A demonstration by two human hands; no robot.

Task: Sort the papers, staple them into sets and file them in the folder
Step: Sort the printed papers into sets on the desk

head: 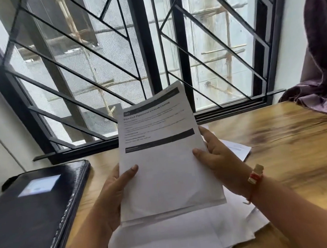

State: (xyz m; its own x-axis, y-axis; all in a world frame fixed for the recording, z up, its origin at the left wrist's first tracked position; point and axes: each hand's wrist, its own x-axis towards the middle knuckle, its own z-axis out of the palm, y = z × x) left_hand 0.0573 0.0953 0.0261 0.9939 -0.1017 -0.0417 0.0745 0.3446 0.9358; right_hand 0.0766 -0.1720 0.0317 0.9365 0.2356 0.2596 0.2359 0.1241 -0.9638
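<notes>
A stack of printed papers (163,165) is lifted above the wooden table, tilted up toward me, with text and dark bars on its top sheet. My left hand (113,194) grips its left edge, thumb on the front. My right hand (218,158) grips the right edge, thumb on the front and fingers behind. More loose white sheets (228,225) lie spread on the table beneath the stack. A black folder (32,218) with a small label lies shut on the table at the left.
The wooden table (297,148) runs to a barred window (150,53) behind it. A purple curtain (324,63) hangs at the right and bunches on the table's far right corner. A white wall stands at the left.
</notes>
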